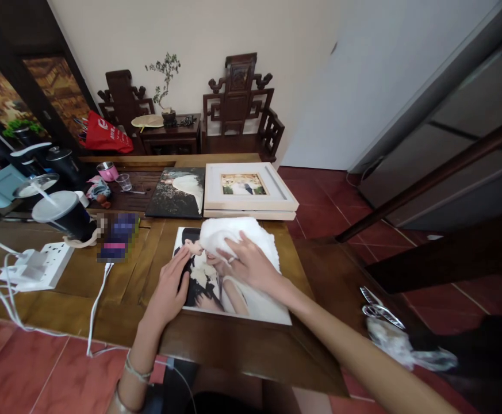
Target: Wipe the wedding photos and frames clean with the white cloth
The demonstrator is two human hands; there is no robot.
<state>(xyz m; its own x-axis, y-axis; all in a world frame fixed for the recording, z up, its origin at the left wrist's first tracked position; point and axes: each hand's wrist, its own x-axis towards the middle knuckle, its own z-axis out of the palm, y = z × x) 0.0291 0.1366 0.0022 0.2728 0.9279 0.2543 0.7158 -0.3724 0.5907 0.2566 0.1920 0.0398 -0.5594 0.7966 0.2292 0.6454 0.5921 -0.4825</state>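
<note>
A printed photo panel (210,290) showing a couple lies flat on the wooden table. My left hand (171,287) rests on the panel's left side with its fingers stretched out, holding nothing. Under my right hand (251,261) is a white towel (261,233), which spreads over the panel's upper right part. Some of the towel is bunched beneath the fingers, and they press it against the picture. The towel and both hands hide parts of the panel.
Beyond the panel lie a dark photo panel (179,192) and light wooden picture frames (272,195), stacked. To the left are a phone (119,236), a white power strip (54,264), cables and a lidded cup (63,215). Scissors (380,310) and clear plastic (391,342) lie at right.
</note>
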